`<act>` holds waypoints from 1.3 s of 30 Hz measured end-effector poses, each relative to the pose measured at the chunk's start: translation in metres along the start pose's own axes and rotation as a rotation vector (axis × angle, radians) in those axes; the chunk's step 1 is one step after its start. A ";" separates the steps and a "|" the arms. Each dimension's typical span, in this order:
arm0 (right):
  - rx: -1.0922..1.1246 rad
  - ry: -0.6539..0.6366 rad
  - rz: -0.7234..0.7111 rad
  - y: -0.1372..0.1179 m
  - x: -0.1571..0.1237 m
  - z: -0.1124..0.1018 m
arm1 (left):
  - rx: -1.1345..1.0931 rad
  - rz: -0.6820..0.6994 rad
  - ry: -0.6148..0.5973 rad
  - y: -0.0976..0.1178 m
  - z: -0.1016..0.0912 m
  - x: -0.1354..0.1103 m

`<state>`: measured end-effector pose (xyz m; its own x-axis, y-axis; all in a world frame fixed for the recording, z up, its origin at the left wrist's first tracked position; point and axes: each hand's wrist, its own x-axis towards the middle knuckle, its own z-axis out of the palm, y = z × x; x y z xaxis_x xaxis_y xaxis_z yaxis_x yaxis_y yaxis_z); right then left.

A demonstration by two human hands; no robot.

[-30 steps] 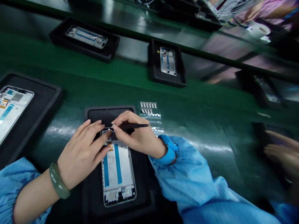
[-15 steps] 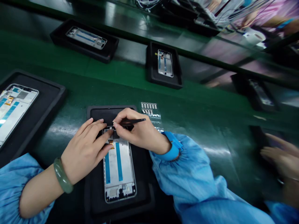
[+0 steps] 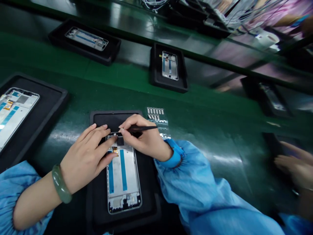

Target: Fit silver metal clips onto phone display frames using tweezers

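Note:
A silver phone frame (image 3: 129,182) with blue strips lies in a black tray (image 3: 95,202). My left hand (image 3: 86,156) rests with fingers spread over the frame's upper left edge, index fingertip and thumb touching it near an orange flex connector. Pinched in my right hand (image 3: 144,137) is a pair of black tweezers (image 3: 144,128), pointing left at the frame's top edge. The tips are hidden by my fingers. A clear sheet (image 3: 163,125) with rows of small metal pieces (image 3: 155,111) lies just beyond my right hand.
Another tray (image 3: 52,98) with a phone frame (image 3: 22,111) stands to the left. Farther back, black trays (image 3: 112,54) (image 3: 155,73) hold more frames on the green surface. At the right, another person's hands (image 3: 293,161) handle a dark object, blurred. A white roll (image 3: 267,38) and cables sit at the back right.
The trays on the far side have shifted slightly left in view. Both my hands keep nearly the same place on the frame; the tweezers lie a little flatter.

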<state>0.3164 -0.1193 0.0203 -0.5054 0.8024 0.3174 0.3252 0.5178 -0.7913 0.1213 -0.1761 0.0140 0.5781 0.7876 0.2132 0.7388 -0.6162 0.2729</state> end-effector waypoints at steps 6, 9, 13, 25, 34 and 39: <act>0.069 0.009 0.046 0.007 -0.005 0.003 | -0.011 0.000 -0.012 0.000 -0.001 -0.001; 0.056 0.006 0.056 0.005 -0.004 0.004 | -0.017 0.003 -0.014 0.000 -0.001 -0.001; 0.055 0.006 0.043 0.006 -0.003 0.004 | -0.018 0.002 -0.010 0.000 -0.001 -0.001; 0.033 0.012 0.036 0.003 -0.004 0.004 | -0.027 0.001 -0.002 0.001 -0.002 0.000; 0.005 0.007 0.005 0.001 -0.003 0.005 | -0.039 0.006 -0.007 0.000 -0.002 0.000; 0.008 0.041 0.054 0.002 -0.003 0.005 | -0.031 -0.001 -0.026 0.000 -0.002 0.000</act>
<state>0.3147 -0.1224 0.0147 -0.4545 0.8404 0.2952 0.3445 0.4714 -0.8118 0.1204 -0.1762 0.0161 0.5869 0.7874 0.1886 0.7284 -0.6151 0.3018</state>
